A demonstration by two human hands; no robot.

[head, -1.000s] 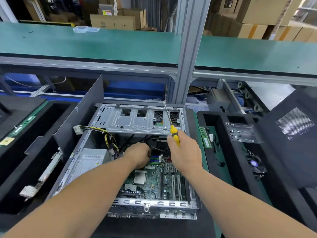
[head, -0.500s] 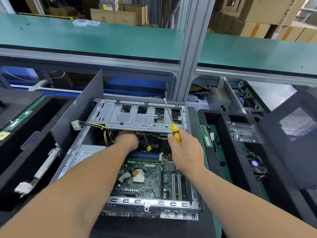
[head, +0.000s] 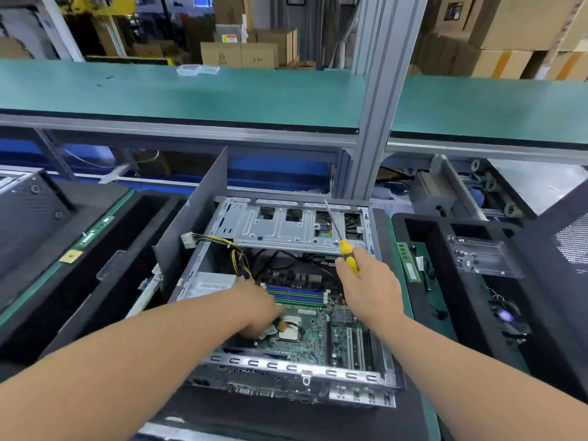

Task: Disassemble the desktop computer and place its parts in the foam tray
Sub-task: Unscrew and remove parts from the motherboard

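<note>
The open desktop case lies in front of me with its motherboard and blue memory slots exposed, and a metal drive cage across its far end. My left hand is low over the board beside the processor, its blurred fingertips pinching a small yellow-and-black cable connector. Above the right side of the case, my right hand grips a yellow-handled screwdriver with its shaft pointing up and away. A black foam tray stands to the right.
The right tray holds a memory stick, a clear bracket and a fan. A second foam tray on the left holds another memory stick. The grey side panel stands upright at the case's left. A yellow-wired plug hangs over it.
My left hand has pulled back from under the drive cage toward me, down to the processor area. My right hand with the screwdriver has hardly moved.
</note>
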